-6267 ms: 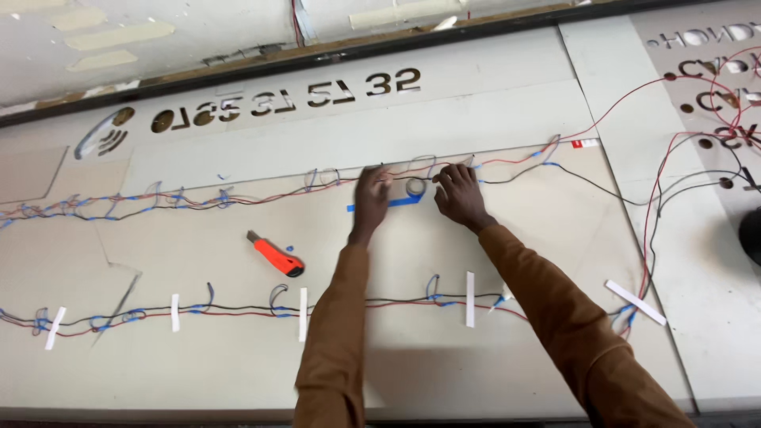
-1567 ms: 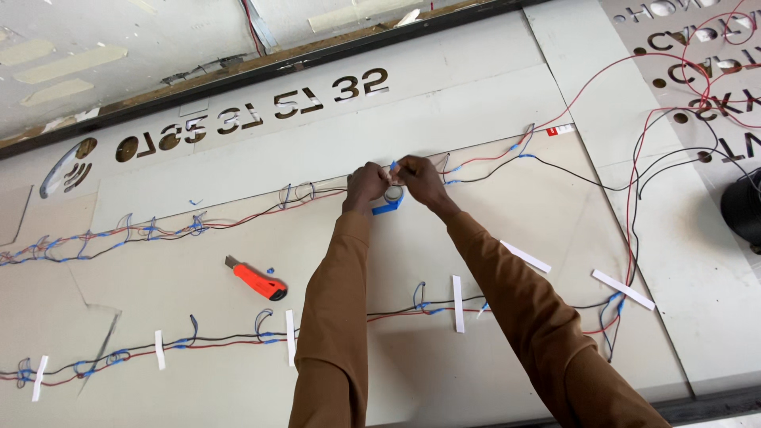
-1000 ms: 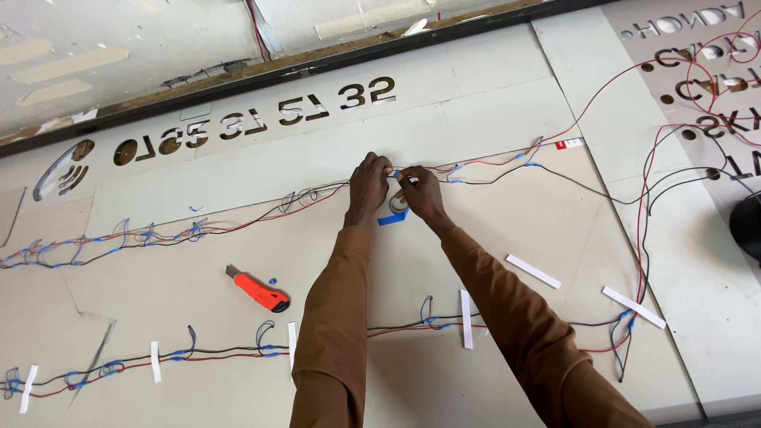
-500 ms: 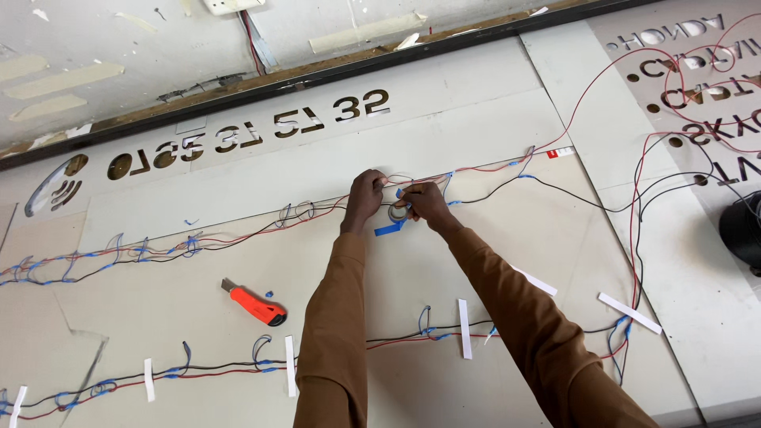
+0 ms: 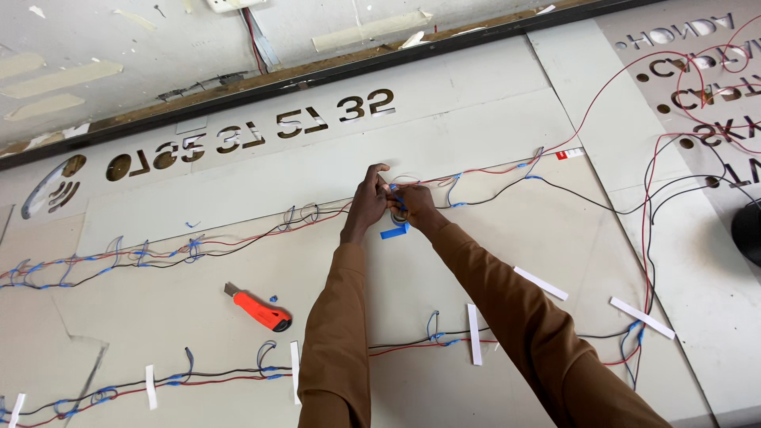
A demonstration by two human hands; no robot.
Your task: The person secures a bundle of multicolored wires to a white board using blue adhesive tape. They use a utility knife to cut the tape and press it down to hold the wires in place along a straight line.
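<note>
Sign-making workshop: cut-out white panel (image 5: 476, 119), strung wiring (image 5: 238, 238), utility knife (image 5: 258, 307).

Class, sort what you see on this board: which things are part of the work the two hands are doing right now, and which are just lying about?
In use:
left hand
right hand
upper wire run
blue tape piece

Lying about:
orange utility knife
loose white strips
lower wire run

Two arms are seen, both covered to the wrist by long brown sleeves, left sleeve (image 5: 339, 333) and right sleeve (image 5: 515, 317), of plain matte cloth with soft folds along the forearms. Left hand (image 5: 366, 202) and right hand (image 5: 414, 204) are bare; gloves, rings and watch are not worn. Cuffs are fitted close, plain, unmarked.
</note>
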